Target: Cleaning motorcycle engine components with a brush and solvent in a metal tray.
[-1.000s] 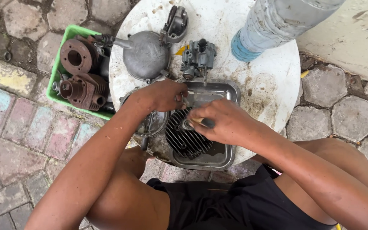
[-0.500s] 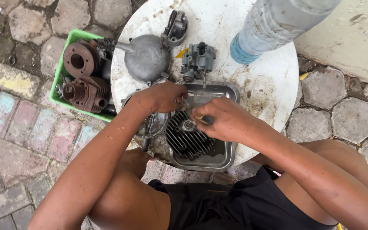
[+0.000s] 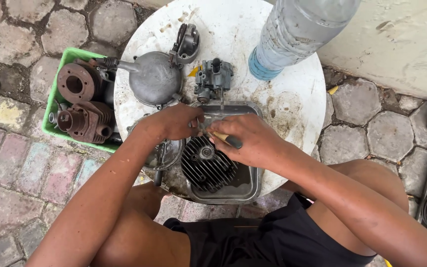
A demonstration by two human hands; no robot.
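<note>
- Left hand [image 3: 174, 122] sat at the left rim of the metal tray [image 3: 251, 190], fingers curled tight on a small metal part; part mostly hidden, can't tell what it was.
- Right hand [image 3: 250, 138] was closed around a tool with a pale handle and dark tip [image 3: 226, 139], tip pointing toward the left hand.
- Both hands met just above the finned cylinder head [image 3: 207, 165], which lay inside the tray, fins up.
- Tray sat on the near edge of a round white table [image 3: 292, 104].
- Carburetor [image 3: 213, 79] stood just behind the tray; grey domed cover [image 3: 155, 79] to its left.
- Large plastic water bottle [image 3: 297, 34] at the table's far right.
- Green crate [image 3: 58, 101] with rusty cylinders [image 3: 82, 106] sat left of the table.
</note>
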